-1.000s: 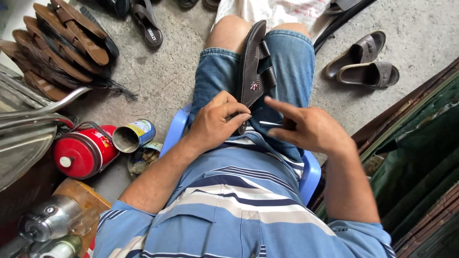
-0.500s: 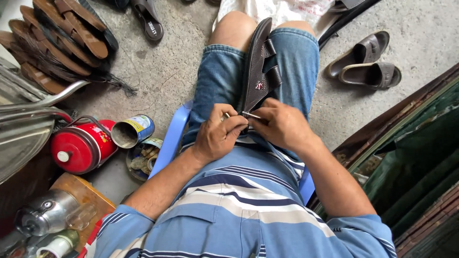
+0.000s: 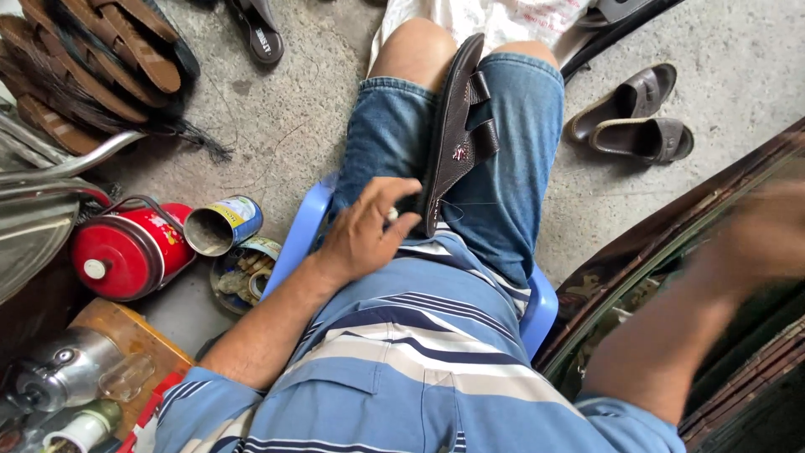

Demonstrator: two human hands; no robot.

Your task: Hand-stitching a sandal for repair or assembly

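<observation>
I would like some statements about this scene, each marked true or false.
1. The left hand rests at the heel end of the brown sandal on the lap. True.
2. The right hand also grips the sandal. False: it is off to the right, blurred, away from the sandal.
3. A red canister lies on the floor beside an open tin. True.
4. The person sits on a green chair. False: the chair is blue.
5. A pair of sandals lies on the floor. True.
</observation>
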